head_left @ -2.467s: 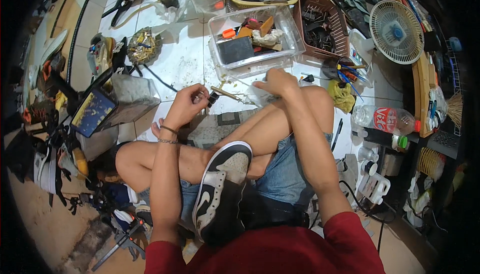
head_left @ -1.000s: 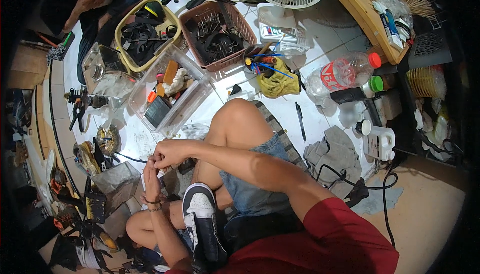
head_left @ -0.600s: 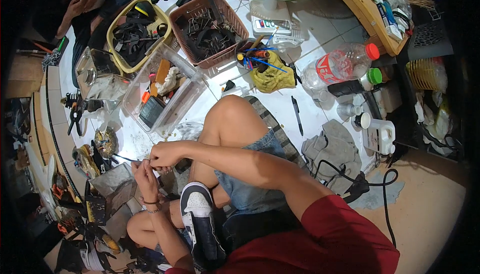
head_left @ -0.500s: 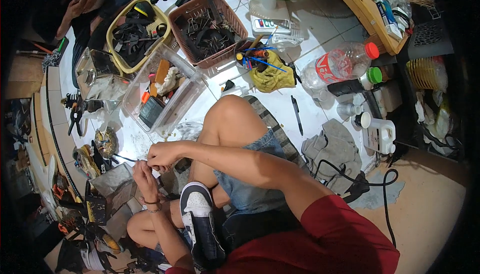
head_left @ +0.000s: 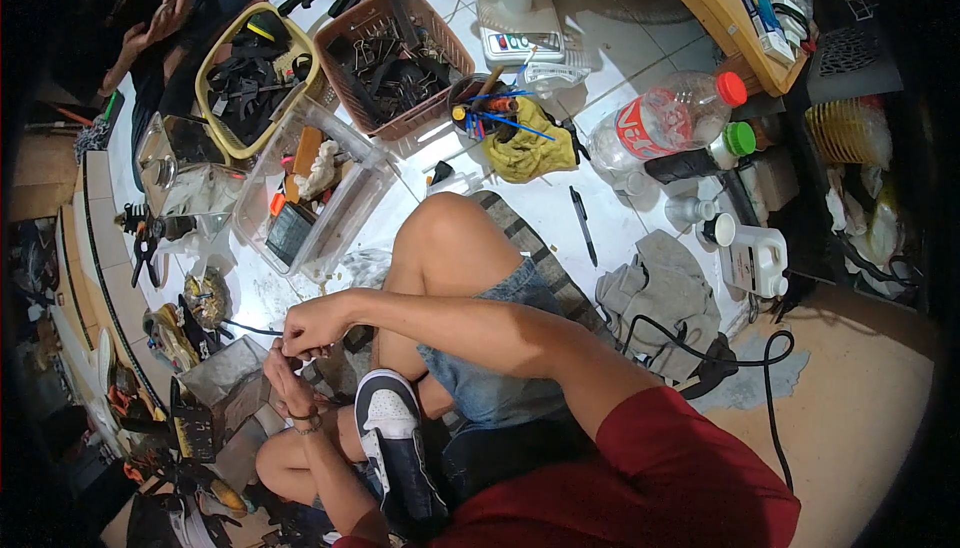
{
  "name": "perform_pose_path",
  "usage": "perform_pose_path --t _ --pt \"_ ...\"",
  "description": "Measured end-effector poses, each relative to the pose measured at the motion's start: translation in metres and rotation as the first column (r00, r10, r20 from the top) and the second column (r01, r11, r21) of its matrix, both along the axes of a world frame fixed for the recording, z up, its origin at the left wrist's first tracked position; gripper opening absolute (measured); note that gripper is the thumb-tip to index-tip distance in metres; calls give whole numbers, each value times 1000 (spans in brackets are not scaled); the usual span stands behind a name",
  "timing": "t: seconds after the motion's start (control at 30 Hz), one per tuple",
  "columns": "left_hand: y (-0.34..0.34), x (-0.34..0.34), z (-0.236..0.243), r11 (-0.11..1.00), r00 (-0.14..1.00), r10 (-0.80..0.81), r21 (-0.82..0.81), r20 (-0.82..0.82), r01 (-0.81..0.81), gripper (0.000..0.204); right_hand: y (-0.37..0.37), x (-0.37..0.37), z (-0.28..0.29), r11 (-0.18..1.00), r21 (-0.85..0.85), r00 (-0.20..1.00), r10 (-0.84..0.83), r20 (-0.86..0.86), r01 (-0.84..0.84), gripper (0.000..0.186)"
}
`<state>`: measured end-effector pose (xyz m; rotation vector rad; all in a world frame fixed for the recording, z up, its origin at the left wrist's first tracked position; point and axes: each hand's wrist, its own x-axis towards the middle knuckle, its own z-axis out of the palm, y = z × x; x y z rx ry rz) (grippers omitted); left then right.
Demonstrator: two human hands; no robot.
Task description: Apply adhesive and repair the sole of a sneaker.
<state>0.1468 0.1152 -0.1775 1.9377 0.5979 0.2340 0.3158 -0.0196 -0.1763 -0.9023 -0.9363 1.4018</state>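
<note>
My two hands meet in front of my bent left leg. My right hand [head_left: 314,325] is closed, its fingers pinched on something too small to make out. Just below it, my left hand [head_left: 288,384] has its fingers bent together against the right fingertips, and what they grip is hidden. A thin dark cord-like strip [head_left: 250,329] runs from the left up to my right hand; I cannot tell whether it is held. In my lap lies a black-and-white sneaker [head_left: 390,418], toe pointing away, without visible laces.
Ahead stand a clear plastic bin [head_left: 345,210] of tools, a yellow basket [head_left: 207,98] and a brown basket [head_left: 455,43]. A black pen [head_left: 583,226], yellow cloth [head_left: 525,155], large bottle [head_left: 665,126] and grey cloth [head_left: 655,288] lie rightward. Another person's hands [head_left: 165,18] show far left.
The view has shifted slightly, so the surroundings sit a little further left. My hands stay together, with the right hand lower against the left; the sneaker remains in my lap.
</note>
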Motion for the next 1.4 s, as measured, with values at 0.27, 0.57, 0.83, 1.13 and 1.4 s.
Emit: perform_pose_path --t 0.27,0.57,0.83,1.13,1.4 --pt "-2 -13 1 944 975 219 -247 -17 -217 52 17 -9 -14 990 109 995 -92 37 88 37" --pt "-30 22 58 986 1000 3 -169 0 -3 27 -8 33 12 955 -207 965 -238 -109 212 43" --pt "-29 4 70 980 988 -51 -186 144 78 32 -85 93 26 809 -44 746 -517 420 586 28" --pt "-29 -1 80 997 927 -47 -37 371 65 21 -246 137 -80 731 282 18 -373 928 621 29" --pt "-16 -28 78 1000 928 -2 26 373 -8 34 -151 141 -98 640 175 248 -514 821 748 32"
